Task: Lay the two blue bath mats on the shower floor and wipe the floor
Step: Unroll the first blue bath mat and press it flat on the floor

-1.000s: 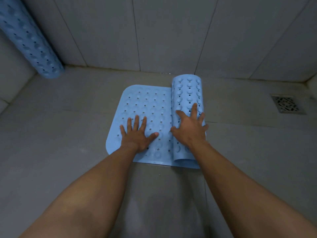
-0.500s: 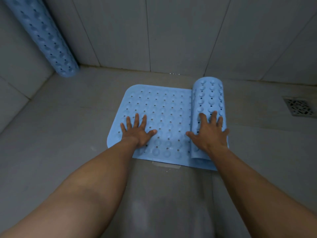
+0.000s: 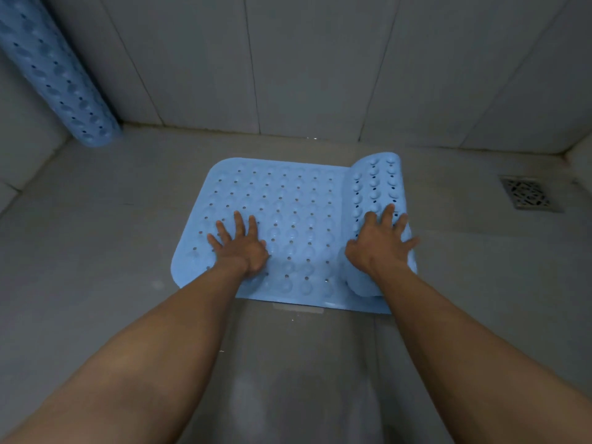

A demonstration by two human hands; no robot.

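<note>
A half-unrolled blue mat [image 3: 288,219] lies on the grey shower floor [image 3: 96,251], left of the floor drain [image 3: 527,193]. The left hand [image 3: 242,248] presses flat, fingers spread, on the mat's unrolled part. The right hand [image 3: 381,245] rests open atop the rolled part nearest the drain, gripping nothing. A second rolled mat [image 3: 54,78] leans in the corner far left of the drain.

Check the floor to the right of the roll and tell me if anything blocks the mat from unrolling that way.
Nothing visible blocks it. The right hand rests on the rolled part of the mat, and the floor beyond it lies bare. The drain grate sits flush, further right near the wall.
</note>
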